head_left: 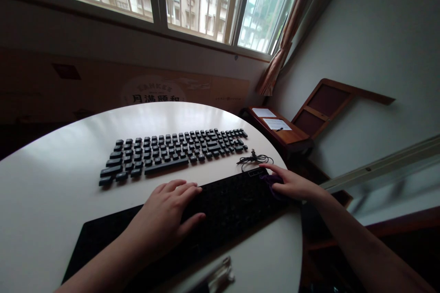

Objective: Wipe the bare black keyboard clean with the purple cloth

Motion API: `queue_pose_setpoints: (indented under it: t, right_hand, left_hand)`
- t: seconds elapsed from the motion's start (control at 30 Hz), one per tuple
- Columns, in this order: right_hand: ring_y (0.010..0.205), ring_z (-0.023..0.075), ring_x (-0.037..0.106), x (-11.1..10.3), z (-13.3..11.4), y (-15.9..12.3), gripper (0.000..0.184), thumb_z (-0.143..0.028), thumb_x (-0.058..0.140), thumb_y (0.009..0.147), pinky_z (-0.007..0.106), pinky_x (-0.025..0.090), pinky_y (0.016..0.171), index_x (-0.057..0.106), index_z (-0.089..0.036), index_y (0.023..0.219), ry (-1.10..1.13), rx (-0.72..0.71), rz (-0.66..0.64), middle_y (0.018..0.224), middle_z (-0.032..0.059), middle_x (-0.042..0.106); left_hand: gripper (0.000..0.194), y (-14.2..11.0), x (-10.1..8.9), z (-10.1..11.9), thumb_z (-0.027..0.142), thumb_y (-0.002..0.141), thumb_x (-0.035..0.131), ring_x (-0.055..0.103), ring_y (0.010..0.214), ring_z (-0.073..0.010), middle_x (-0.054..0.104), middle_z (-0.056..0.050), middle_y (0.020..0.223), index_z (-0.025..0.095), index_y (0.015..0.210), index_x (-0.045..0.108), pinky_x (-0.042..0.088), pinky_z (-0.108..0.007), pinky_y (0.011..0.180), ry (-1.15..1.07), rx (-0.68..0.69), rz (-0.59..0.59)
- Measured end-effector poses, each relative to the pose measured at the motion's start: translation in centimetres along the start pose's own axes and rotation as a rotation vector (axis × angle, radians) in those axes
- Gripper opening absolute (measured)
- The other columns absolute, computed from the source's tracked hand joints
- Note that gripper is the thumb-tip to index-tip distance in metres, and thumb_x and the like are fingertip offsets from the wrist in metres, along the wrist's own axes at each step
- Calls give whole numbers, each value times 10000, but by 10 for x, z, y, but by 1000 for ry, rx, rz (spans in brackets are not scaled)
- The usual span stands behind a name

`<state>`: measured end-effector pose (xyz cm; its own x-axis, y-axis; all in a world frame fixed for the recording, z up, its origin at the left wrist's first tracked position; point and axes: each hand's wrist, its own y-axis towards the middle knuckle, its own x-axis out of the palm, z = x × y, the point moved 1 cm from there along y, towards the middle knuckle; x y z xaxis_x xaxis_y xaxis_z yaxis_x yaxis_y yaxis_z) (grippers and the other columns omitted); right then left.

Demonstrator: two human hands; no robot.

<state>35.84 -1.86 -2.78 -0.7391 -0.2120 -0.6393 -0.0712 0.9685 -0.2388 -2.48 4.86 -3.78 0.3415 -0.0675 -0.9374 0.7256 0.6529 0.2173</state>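
Note:
A black keyboard base [227, 206], stripped of its keycaps, lies along the front of the round white table. My left hand [168, 210] rests on its middle with fingers spread. At its right end my right hand [288, 183] presses a purple cloth [273, 184] against the surface, the index finger stretched toward the far corner. Behind the base, loose black keycaps [172, 146] stand on the table in keyboard order. A coiled black cable [252, 160] with a plug sits just past the base's right end.
The white table's [44, 165] curved edge runs close by my right hand. A blurred metallic and black tool [222, 274] lies at the near edge. To the right stands a wooden chair [292, 132] with papers [277, 124] and a pen on it. Barred windows are beyond.

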Motion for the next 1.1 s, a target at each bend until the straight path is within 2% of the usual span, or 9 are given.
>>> queue_pose_setpoints:
  t: [0.2, 0.37, 0.43, 0.5, 0.6, 0.77, 0.9, 1.0, 1.1]
  right_hand:
    - [913, 196, 660, 2, 5, 4, 649, -217, 588, 843, 319, 527, 852, 505, -255, 1486, -43, -17, 108, 1135, 43, 714]
    - [955, 224, 691, 6, 8, 8, 600, -264, 563, 904, 366, 548, 883, 481, -286, 1497, -73, -4, 154, 1158, 45, 726]
    - [1133, 252, 662, 6, 7, 5, 606, -271, 569, 905, 414, 495, 1027, 478, -301, 1503, -85, -26, 146, 1305, 48, 679]
    - [1335, 269, 548, 5, 6, 0, 636, -267, 580, 893, 441, 376, 1164, 467, -301, 1518, -93, -56, 114, 1471, 38, 573]
    - [1453, 273, 413, 3, 6, -8, 740, -239, 606, 858, 448, 250, 1237, 397, -279, 1566, -108, -91, 54, 1573, 39, 461]
    - [1274, 274, 552, 3, 7, -20, 810, -213, 614, 855, 460, 353, 1169, 312, -274, 1605, -139, -122, -8, 1410, 94, 583]
    - [1203, 258, 571, 7, 4, -25, 785, -232, 573, 894, 452, 373, 1140, 272, -275, 1617, -184, -150, -13, 1330, 99, 589]
    - [1168, 256, 590, 15, 3, -29, 730, -232, 586, 869, 421, 422, 1087, 384, -257, 1570, -201, -133, 143, 1296, 96, 609]
    - [1033, 257, 630, 25, 5, -41, 463, -280, 596, 875, 399, 488, 950, 601, -228, 1336, -233, -64, 335, 1159, 87, 666]
  left_hand:
    - [498, 1, 0, -1, 603, 902, 591, 588, 1262, -337, 699, -52, 1324, 285, 1275, 675, 460, -523, 1059, 25, 2, -16]
    - [512, 2, 1, -2, 634, 883, 598, 601, 1247, -336, 709, -59, 1303, 287, 1248, 690, 465, -513, 1061, 1, -9, 6]
    - [518, 3, 0, -2, 645, 881, 592, 606, 1239, -332, 708, -66, 1301, 283, 1238, 694, 467, -506, 1059, 4, -9, 0]
    - [512, 4, -1, -1, 645, 879, 591, 614, 1221, -328, 704, -73, 1300, 279, 1219, 701, 472, -498, 1051, 11, -11, -4]
    - [492, 5, -1, 0, 634, 873, 597, 630, 1187, -324, 701, -77, 1289, 279, 1195, 707, 483, -484, 1031, 11, -17, 8]
    - [504, 6, -1, 0, 645, 866, 592, 633, 1181, -331, 699, -80, 1284, 277, 1192, 702, 482, -490, 1033, 16, -28, 5]
    - [504, 6, -1, 1, 640, 871, 589, 631, 1188, -335, 692, -85, 1297, 271, 1196, 701, 484, -501, 1032, 22, -26, -6]
    - [490, 6, -1, 1, 635, 871, 593, 640, 1171, -326, 700, -80, 1278, 274, 1184, 704, 488, -486, 1027, 9, -19, 9]
    - [487, 5, -1, 0, 633, 871, 596, 642, 1165, -323, 701, -78, 1272, 276, 1185, 705, 486, -481, 1028, 1, -16, 25]
